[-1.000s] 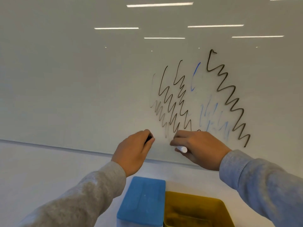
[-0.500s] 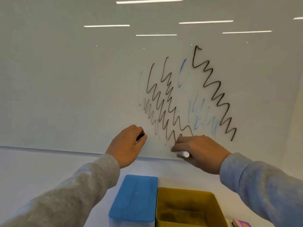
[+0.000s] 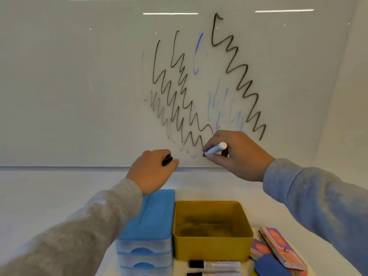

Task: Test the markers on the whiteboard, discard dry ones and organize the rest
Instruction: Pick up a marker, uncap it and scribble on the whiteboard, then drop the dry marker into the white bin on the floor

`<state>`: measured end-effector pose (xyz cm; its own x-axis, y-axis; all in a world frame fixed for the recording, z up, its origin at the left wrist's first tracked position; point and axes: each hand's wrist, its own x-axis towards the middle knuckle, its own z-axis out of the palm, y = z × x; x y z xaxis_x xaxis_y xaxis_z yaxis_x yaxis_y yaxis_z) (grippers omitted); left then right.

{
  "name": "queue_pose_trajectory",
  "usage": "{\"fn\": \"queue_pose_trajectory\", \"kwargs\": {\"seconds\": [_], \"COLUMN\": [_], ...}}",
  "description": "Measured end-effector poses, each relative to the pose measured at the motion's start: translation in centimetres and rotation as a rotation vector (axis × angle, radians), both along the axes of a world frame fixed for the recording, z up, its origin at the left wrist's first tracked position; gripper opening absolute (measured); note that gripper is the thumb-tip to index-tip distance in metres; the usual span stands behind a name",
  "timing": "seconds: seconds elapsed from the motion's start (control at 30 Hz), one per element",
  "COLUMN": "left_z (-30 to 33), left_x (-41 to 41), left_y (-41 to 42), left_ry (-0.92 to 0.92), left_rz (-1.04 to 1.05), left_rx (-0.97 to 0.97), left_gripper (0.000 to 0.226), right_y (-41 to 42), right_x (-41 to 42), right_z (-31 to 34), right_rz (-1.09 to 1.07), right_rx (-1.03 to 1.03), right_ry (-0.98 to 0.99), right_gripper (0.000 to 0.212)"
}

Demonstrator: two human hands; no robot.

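Note:
The whiteboard point(image 3: 79, 86) carries several black zigzag lines point(image 3: 239, 76) and faint blue strokes point(image 3: 223, 108). My right hand point(image 3: 237, 154) grips a white marker point(image 3: 216, 149) with its dark tip on the board at the low end of a black zigzag. My left hand point(image 3: 153, 172) is curled round a black cap point(image 3: 167, 160), held just in front of the board's lower edge. Two more white markers with black caps point(image 3: 215, 264) lie on the table in front of the yellow bin.
A yellow bin point(image 3: 212, 243) stands below my hands, beside a blue-topped clear drawer unit point(image 3: 149, 220) on its left. At the right lie colourful erasers point(image 3: 280, 248) and a blue felt eraser point(image 3: 268, 266). A side wall point(image 3: 346, 96) closes the right.
The view has tilted down, bringing the table, bin, erasers and spare markers into sight. My right hand has turned the marker so its rear end points toward me, tip still on the board.

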<state>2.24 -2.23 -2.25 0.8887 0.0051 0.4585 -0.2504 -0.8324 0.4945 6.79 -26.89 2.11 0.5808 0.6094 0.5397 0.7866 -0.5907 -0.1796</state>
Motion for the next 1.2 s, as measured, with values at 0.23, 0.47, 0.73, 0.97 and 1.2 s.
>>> {"fn": "queue_pose_trajectory", "kwargs": {"seconds": [0.23, 0.47, 0.73, 0.97, 1.2], "left_z": [-2.3, -6.8, -14.0, -20.2, -22.2], "left_x": [-1.3, -4.5, -8.7, -12.8, -14.2], "left_y": [-2.1, -6.0, -7.6, -6.9, -6.0], "left_ry": [0.032, 0.026, 0.127, 0.310, 0.357], "left_rz": [-0.139, -0.137, -0.209, -0.147, -0.102], "left_rx": [-0.406, -0.377, -0.612, -0.903, -1.020], "left_gripper": [0.037, 0.018, 0.027, 0.021, 0.018], "right_y": [-0.7, -1.0, -2.4, 0.0, 2.0], "right_x": [-2.1, -6.0, -9.8, -14.8, -16.1], "right_z": [-3.1, -9.1, -14.6, -22.0, -25.1], "right_rz": [-0.044, -0.137, -0.259, -0.286, -0.393], "right_rx": [0.397, 0.661, 0.927, 1.304, 1.468], "right_ry": [0.153, 0.347, 0.538, 0.817, 0.993], "right_gripper": [0.041, 0.085, 0.061, 0.050, 0.046]}}
